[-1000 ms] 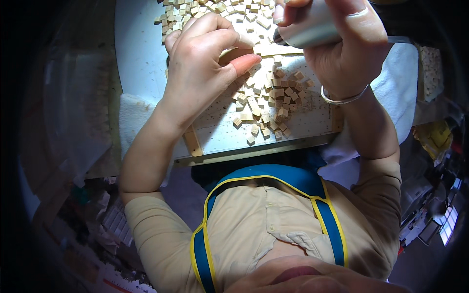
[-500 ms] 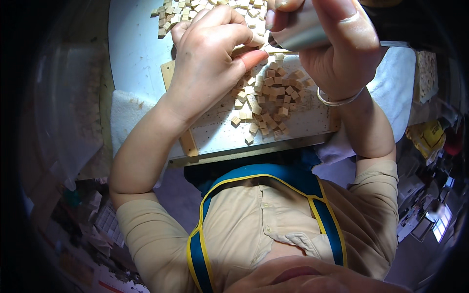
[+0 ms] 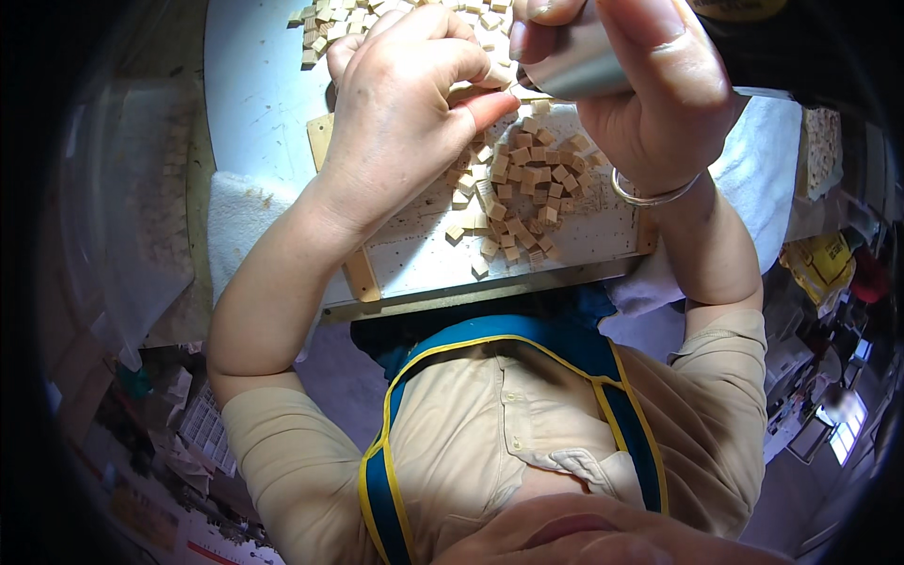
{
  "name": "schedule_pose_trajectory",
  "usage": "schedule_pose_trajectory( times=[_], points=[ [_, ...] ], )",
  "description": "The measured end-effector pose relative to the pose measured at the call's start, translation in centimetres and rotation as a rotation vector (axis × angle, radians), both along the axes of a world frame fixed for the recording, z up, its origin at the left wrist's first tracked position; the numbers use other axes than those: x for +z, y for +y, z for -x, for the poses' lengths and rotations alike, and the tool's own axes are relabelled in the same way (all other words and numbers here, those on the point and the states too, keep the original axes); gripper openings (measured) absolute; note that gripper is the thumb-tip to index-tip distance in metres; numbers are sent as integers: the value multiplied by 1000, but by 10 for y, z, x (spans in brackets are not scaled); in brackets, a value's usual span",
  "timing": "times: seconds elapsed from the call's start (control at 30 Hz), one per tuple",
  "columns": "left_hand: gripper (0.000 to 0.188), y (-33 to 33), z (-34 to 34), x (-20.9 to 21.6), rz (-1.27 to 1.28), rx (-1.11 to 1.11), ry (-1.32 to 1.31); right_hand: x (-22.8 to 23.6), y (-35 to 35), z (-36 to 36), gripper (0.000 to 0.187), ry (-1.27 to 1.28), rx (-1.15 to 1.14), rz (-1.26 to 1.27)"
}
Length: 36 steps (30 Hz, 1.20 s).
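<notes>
My left hand is closed in a pinch over the upper middle of the white work board. Whatever sits between its thumb and finger is too small to make out. Close to the camera at the upper right, my right hand grips a smooth, shiny grey metal piece whose kind cannot be told. Its far end is cut off by the picture's edge. Below and between both hands lies a loose heap of small wooden cubes. More wooden cubes spread beyond my left hand at the top.
A wooden strip edges the board at its near left. White towels lie under both forearms. A clear plastic bin stands at far left. On the right are a yellow packet and a speckled block.
The view has shifted very slightly. Both hands keep their places and grips, and the cubes look unmoved.
</notes>
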<state>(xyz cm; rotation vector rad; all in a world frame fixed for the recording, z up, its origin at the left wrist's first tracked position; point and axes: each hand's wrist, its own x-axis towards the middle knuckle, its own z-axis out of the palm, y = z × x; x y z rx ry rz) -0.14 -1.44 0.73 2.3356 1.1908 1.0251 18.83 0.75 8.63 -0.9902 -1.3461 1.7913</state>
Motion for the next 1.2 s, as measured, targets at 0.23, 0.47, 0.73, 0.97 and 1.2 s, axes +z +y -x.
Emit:
schedule_pose_trajectory(
  times=[0.23,0.47,0.73,0.97,1.2],
  points=[
    [22,-1,1,6,89,21,52,-32,3,-4,27,177,28,-181],
    [18,-2,1,-6,102,17,-81,-39,-1,6,28,35,-103,-397],
    [19,-3,1,-14,72,94,2,-46,2,11,30,30,-178,-470],
    [19,-4,-1,-9,98,105,4,-49,5,9,32,149,-196,-466],
    [28,-7,6,4,41,-69,-5,-44,33,-7,34,651,-341,-773]
  ],
)
